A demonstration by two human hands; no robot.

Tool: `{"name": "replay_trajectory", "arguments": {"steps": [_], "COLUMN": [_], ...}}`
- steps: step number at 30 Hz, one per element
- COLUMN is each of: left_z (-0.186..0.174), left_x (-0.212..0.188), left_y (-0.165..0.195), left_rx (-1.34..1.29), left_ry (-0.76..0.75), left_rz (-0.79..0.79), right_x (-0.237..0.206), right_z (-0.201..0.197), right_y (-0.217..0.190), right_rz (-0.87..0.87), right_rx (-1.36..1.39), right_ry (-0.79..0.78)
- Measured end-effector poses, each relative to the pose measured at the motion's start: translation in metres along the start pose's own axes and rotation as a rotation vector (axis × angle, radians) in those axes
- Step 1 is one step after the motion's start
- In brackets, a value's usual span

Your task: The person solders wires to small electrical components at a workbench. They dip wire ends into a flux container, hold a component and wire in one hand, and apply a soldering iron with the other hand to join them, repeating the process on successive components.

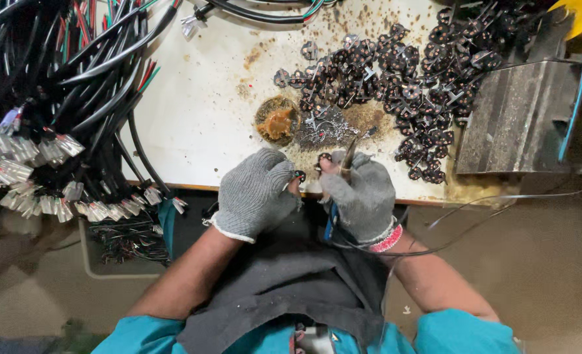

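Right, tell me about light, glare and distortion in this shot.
Head view: flat, even light on the stained white table, no hard glare; wide-lens bending curves the table edge; the cable bundle at left goes dark; the gloved left hand and right hand look sharp.

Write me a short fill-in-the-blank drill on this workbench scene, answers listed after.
1. Both hands wear knitted gloves of ____ colour.
2. The right hand holds a thin ____ tool, tip pointing away from the body.
3. The left hand pinches a small round black part with ____ dots.
4. The pile of black parts lies on the ____ tabletop.

Missing words: grey; metal; red; white
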State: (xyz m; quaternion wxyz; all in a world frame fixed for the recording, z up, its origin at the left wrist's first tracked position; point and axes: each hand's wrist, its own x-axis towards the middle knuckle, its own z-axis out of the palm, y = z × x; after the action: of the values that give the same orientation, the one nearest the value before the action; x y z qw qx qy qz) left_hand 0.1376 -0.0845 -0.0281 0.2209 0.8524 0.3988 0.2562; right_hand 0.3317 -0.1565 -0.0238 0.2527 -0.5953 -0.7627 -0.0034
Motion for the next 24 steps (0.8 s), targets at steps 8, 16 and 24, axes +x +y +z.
{"name": "replay_trajectory", "arguments": {"steps": [8,16,24], "left_z": [0.0,0.009,0.006], "left_x": [-0.003,-0.003,-0.002], "left_y": [-0.002,-0.001,0.005], "left_rx": [-0.038,0.011,-0.017], "left_ry": [0.012,0.005,0.027], "left_rz": [0.003,-0.001,0.023], "right_x": [-0.002,-0.005,-0.003], "right_z": [0.014,0.013,0.001], "right_y": [-0.002,-0.004,-0.004], "right_rz": [0.069,0.125,0.984], "right_rx": [0.057,0.187,0.839], "right_ry": [0.099,0.171,-0.118]}}
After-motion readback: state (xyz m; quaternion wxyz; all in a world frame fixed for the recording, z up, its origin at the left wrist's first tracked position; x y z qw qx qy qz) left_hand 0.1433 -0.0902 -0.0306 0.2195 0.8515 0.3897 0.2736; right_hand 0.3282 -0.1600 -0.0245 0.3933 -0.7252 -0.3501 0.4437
